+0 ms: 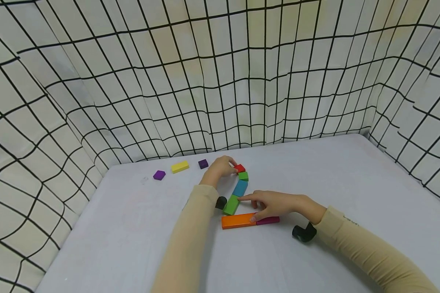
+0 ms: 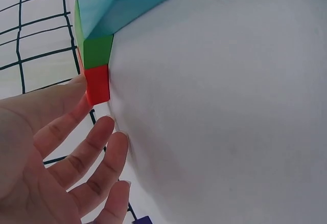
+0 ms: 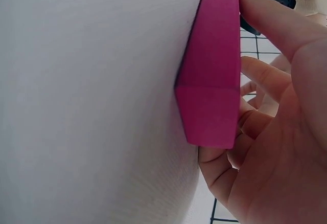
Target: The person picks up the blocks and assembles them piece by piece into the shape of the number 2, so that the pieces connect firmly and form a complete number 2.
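Observation:
A curved row of blocks lies on the white table. At its far end my left hand [image 1: 221, 167] pinches a red block [image 2: 97, 85] between thumb and index finger, its other fingers loosely bent. The red block touches a small green block [image 1: 243, 176]; a blue block [image 1: 240, 188] and a longer green block [image 1: 231, 205] continue the row toward me. My right hand [image 1: 280, 202] extends its index finger onto the longer green block. Its thumb rests on the orange block [image 1: 236, 221], near where that meets the magenta block [image 3: 212, 45].
Toward the back left lie a purple block [image 1: 159, 175], a yellow block [image 1: 179, 167] and a dark purple block [image 1: 203, 164], apart from the row. A white wall with black netting [image 1: 249, 77] surrounds the table [image 1: 132, 244] at the back and sides.

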The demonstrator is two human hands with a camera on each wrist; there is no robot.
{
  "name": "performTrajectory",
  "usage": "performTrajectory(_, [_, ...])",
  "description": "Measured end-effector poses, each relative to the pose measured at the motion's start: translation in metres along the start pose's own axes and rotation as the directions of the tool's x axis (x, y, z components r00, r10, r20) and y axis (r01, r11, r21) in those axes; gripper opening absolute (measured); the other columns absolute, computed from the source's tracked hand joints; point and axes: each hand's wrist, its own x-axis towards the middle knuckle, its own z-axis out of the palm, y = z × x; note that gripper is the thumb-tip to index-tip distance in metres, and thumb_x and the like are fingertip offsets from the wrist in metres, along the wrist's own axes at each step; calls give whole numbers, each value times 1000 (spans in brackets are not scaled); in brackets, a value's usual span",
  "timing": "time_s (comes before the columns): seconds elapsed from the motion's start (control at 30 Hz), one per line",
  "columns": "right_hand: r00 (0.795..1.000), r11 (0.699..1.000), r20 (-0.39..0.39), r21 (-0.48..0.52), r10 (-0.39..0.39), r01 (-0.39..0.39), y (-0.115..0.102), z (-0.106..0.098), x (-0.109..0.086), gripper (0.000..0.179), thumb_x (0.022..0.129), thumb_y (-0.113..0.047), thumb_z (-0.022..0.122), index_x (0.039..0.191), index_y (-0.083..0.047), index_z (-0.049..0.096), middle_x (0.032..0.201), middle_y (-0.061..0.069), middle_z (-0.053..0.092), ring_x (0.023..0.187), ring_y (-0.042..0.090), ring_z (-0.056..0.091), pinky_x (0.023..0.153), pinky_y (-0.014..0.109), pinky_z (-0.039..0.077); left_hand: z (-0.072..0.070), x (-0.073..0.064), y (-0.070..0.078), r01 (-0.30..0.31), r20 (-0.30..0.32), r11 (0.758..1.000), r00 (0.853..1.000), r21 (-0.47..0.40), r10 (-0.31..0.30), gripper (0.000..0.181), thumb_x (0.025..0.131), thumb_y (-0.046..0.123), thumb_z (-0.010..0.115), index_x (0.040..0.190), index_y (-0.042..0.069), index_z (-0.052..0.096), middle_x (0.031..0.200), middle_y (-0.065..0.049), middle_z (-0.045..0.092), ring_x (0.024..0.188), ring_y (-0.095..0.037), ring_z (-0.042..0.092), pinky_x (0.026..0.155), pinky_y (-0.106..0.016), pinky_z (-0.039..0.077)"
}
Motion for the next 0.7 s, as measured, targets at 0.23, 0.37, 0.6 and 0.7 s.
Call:
performTrajectory(0.23, [1000,1000,0,-4,5,-5,-1,0,0,68,94,-28,77,154,-16,48,102,-1,54,88,16,49,74,28,43,-8,-3,-7,-34,-28,999,999,-16,33,30,100,16,65,128,6,69,134,-14,63,111,-28,61,93,-39,51])
performTrajectory(0.37, [1000,1000,1,-1,4,-4,-1,-1,0,68,94,-28,77,155,-16,48,102,-1,54,88,16,49,73,28,42,-16,-5,-15,-77,-68,996,995,-43,74,28,101,15,63,127,5,69,125,-16,67,108,-28,64,89,-38,53])
performTrajectory(0.6, [1000,1000,4,3,11,-11,-2,-1,0,68,94,-28,77,155,-16,48,103,-1,54,89,16,50,75,28,43,-29,-9,-30,-139,-182,986,976,-90,121,25,103,14,59,124,4,69,124,-16,65,113,-32,60,95,-45,50])
performTrajectory(0.7, [1000,1000,5,3,16,-16,-3,-1,0,68,94,-28,77,155,-17,48,103,-1,54,90,16,49,75,28,42,-33,-12,-37,-163,-214,982,967,-97,140,24,104,13,58,123,4,69,124,-15,65,116,-32,58,98,-47,47])
